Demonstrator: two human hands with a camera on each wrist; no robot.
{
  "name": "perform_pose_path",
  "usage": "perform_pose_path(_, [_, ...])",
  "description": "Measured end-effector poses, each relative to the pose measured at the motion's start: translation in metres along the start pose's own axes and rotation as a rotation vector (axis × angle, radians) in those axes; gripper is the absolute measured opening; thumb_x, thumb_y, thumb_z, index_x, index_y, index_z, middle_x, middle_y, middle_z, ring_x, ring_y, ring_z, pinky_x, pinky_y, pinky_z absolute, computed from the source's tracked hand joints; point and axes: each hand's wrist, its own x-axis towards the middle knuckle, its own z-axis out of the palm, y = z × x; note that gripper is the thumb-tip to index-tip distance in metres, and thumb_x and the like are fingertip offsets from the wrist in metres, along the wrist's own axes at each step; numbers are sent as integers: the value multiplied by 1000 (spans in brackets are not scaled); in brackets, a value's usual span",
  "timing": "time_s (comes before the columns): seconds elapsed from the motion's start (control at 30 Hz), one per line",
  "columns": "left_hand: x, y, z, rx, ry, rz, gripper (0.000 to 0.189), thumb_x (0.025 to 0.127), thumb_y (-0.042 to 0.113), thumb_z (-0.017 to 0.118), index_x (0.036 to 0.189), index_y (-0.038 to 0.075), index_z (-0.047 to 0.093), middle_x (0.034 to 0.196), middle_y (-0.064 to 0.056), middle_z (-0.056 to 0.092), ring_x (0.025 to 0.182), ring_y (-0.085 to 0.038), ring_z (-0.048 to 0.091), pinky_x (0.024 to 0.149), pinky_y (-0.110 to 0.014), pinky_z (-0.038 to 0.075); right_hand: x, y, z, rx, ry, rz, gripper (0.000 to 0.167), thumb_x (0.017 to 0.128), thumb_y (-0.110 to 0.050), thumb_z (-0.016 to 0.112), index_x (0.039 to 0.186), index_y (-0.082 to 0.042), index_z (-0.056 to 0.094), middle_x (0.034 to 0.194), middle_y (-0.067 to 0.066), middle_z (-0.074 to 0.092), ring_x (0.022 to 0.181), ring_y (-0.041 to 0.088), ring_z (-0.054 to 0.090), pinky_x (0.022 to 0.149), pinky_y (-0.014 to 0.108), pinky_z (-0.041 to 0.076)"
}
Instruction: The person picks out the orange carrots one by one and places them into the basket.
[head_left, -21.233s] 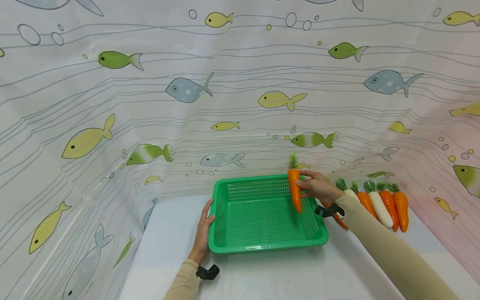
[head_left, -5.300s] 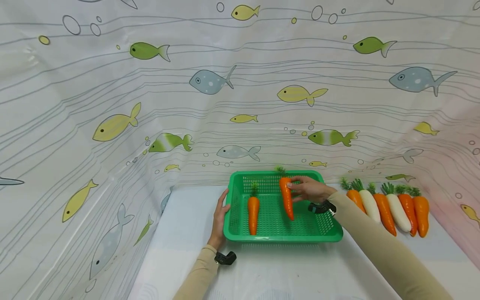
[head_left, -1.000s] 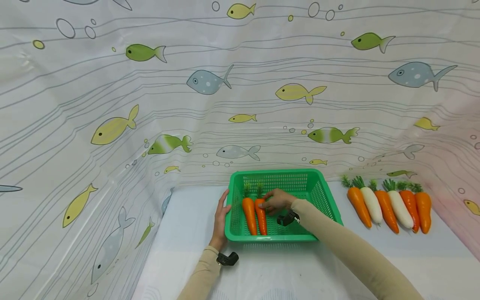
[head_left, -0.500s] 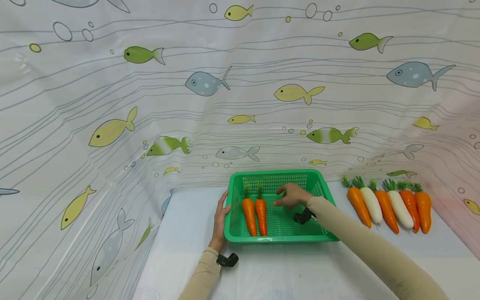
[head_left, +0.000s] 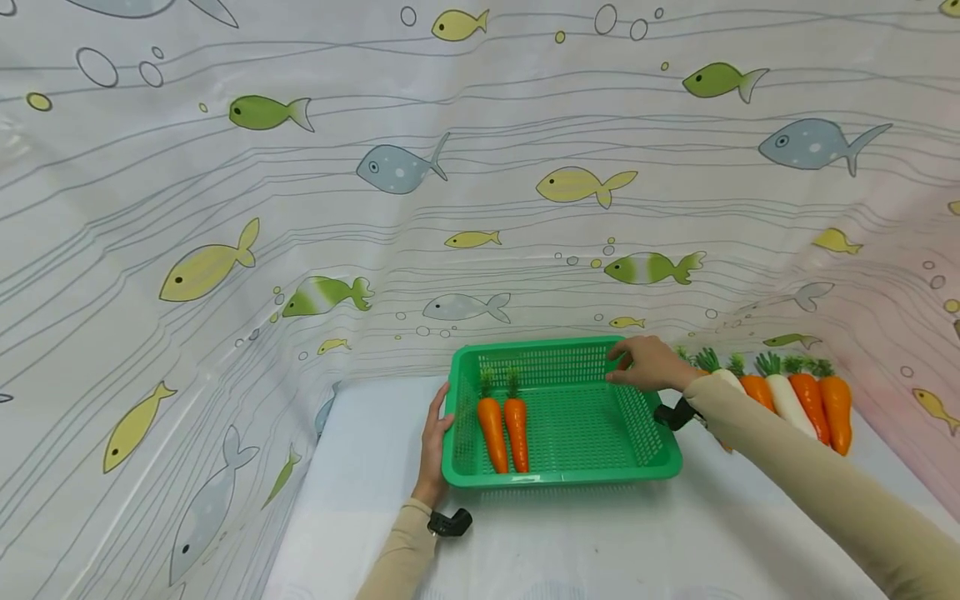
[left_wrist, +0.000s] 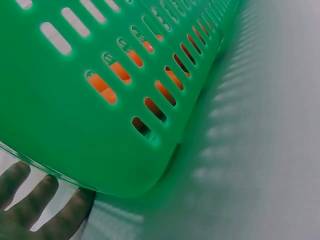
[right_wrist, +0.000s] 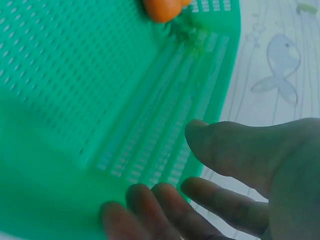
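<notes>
A green plastic basket (head_left: 577, 479) sits on the white tabletop. Two orange carrots, one at the far left (head_left: 492, 433) and one beside it (head_left: 517, 433), lie side by side inside, leafy tops toward the back. My left hand (head_left: 431, 450) rests against the basket's left side, thumb at the rim; the left wrist view shows its fingers (left_wrist: 62, 212) fairly straight, touching the edge. My right hand (head_left: 648, 364) hovers over the back right corner, holding nothing, thumb and fingers apart. The right wrist view shows a gap between thumb and fingers (right_wrist: 220, 200).
Right of the basket lies a row of several carrots (head_left: 835, 412) and white radishes (head_left: 789, 404), partly hidden by the right forearm. A white curtain (head_left: 517, 125) printed with fish stands behind and at both sides.
The second carrot, held over the basket earlier, now lies beside the first. My right hand has let go of it and moved right to the basket's back corner. The left hand stays at the basket.
</notes>
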Motion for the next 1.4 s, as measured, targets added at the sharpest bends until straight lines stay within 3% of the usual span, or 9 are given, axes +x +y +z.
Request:
perform_pose_path(0.3, [-1,1,1,2,3,-2,58,112,23,29,169,33,27,177,1,22,156,-29,34,111,-26,41,-23,26,-13,71,84,67,42,103,-24,68,129,10,67,112,27,73,77,23,73,64,37,60])
perform_pose_path(0.37, [0,0,1,-3,3,-1,58,112,23,29,169,33,27,177,1,22,156,-29,34,111,-25,42,-27,34,-15,46,106,84,42,104,-24,67,129,10,67,111,28,73,76,24,72,64,39,60])
perform_pose_path(0.53, [2,-1,0,-10,3,-6,58,112,24,29,169,34,27,177,1,22,155,-30,35,111,-26,42,-36,58,-20,-64,163,128,39,100,-22,70,120,11,70,102,26,76,87,35,73,76,50,60])
perform_pose_path(0.73, [1,-2,-1,-7,6,-16,58,111,24,29,169,34,27,177,1,22,155,-29,35,112,-29,40,-50,83,-22,-134,134,210,45,95,-22,74,121,15,67,108,32,73,94,43,71,76,53,60])
perform_pose_path(1.03, [0,-1,0,-18,-4,-11,58,112,24,29,169,33,26,177,1,22,155,-30,36,109,-25,43,-64,107,-13,-154,44,341,55,96,-22,74,132,18,61,126,39,66,108,55,66,88,64,55])
perform_pose_path(1.4, [-1,1,0,-19,2,-17,58,111,25,29,169,33,26,177,0,21,154,-31,35,111,-29,42,-67,126,3,-146,79,365,62,92,-27,77,133,17,59,121,38,66,98,46,66,83,60,55])
